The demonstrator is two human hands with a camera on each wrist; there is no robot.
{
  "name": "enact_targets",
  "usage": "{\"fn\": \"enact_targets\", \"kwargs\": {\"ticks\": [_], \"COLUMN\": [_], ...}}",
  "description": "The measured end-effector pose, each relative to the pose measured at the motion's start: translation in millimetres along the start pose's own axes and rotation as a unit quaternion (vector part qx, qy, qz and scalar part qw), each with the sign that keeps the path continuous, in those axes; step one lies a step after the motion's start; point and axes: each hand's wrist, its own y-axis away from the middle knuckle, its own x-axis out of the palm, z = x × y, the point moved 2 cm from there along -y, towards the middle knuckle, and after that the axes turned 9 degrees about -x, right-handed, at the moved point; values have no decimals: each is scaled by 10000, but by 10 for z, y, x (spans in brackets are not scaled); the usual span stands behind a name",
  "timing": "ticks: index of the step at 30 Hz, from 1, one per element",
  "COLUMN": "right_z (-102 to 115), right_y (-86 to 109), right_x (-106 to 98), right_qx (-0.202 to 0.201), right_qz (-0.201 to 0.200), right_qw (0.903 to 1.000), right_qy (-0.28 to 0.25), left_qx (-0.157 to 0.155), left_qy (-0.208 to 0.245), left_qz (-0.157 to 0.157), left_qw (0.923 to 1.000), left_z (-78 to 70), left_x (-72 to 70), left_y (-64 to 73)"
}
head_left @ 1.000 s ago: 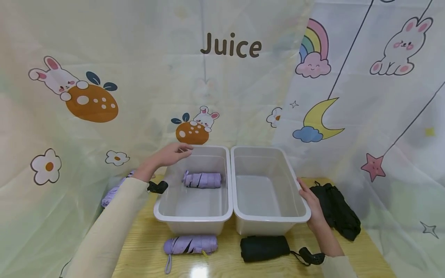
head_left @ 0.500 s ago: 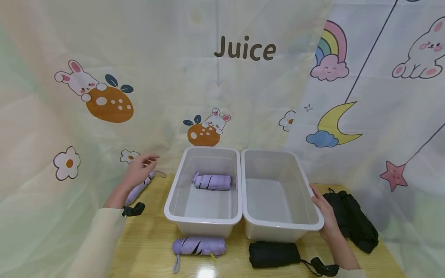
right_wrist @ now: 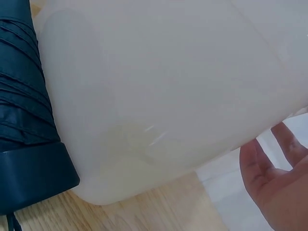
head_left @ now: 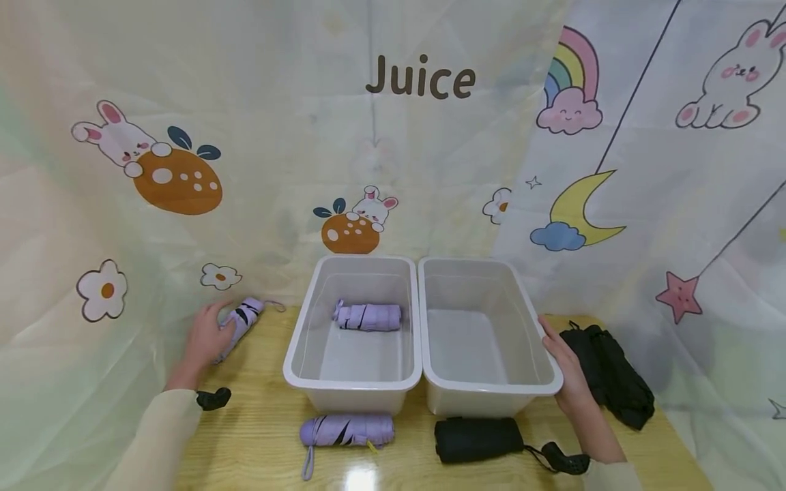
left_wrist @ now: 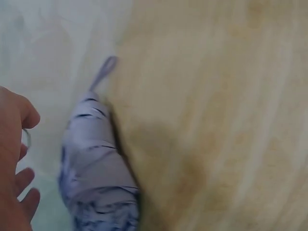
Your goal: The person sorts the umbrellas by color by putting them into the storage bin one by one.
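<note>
At the table's left edge a folded purple umbrella (head_left: pixel 247 315) lies slantwise with its strap toward the back. My left hand (head_left: pixel 205 337) is at its near left side; the left wrist view shows that hand (left_wrist: pixel 14 163) with spread fingers, a small gap from the umbrella (left_wrist: pixel 101 163). Fingertips of my right hand (head_left: pixel 568 372) touch the right side of the right white bin (head_left: pixel 491 390) near its rim. Beside it, the left white bin (head_left: pixel 350 384) holds another folded purple umbrella (head_left: pixel 368 317).
In front of the left bin lies a purple umbrella (head_left: pixel 346 430). A black folded umbrella (head_left: pixel 477 439) lies before the right bin, its strap trailing right. Another black bundle (head_left: pixel 608 375) is at the right edge. A printed curtain (head_left: pixel 276 136) hangs behind and around the wooden table (head_left: pixel 264 423).
My left hand has moved from above the left bin, leftward and down to the purple umbrella at the table's left. The right hand has stayed at the right bin's side.
</note>
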Motion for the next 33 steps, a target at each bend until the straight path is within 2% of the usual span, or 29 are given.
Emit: {"fn": "enact_targets", "kwargs": {"ticks": [4, 9, 12, 18, 23, 28, 33], "right_z": [6, -18, -38, -64, -46, -13, -2], "right_y": [-26, -4, -7, -2, -5, 3, 0], "right_x": [-7, -26, -24, -3, -13, -24, -3], "right_qx": [109, 189, 131, 22, -117, -211, -211], "right_qz": [44, 4, 32, -8, -83, -137, -177], "right_qw": [9998, 9990, 9993, 9998, 9998, 9996, 9995], "right_qy": [159, 395, 348, 186, 147, 86, 153], "left_qx": [-459, -701, -882, -1311, -1359, -1457, -1656], "left_qy": [-401, -728, -842, -1029, -1246, -1415, -1242], "left_qz": [168, 448, 700, 1173, 1135, 985, 757], "left_qw": [9980, 9939, 9901, 9790, 9763, 9742, 9754], "left_z": [140, 281, 363, 383, 299, 261, 249], "left_x": [94, 173, 214, 261, 314, 446, 519], "left_y": [17, 33, 55, 66, 68, 133, 152]}}
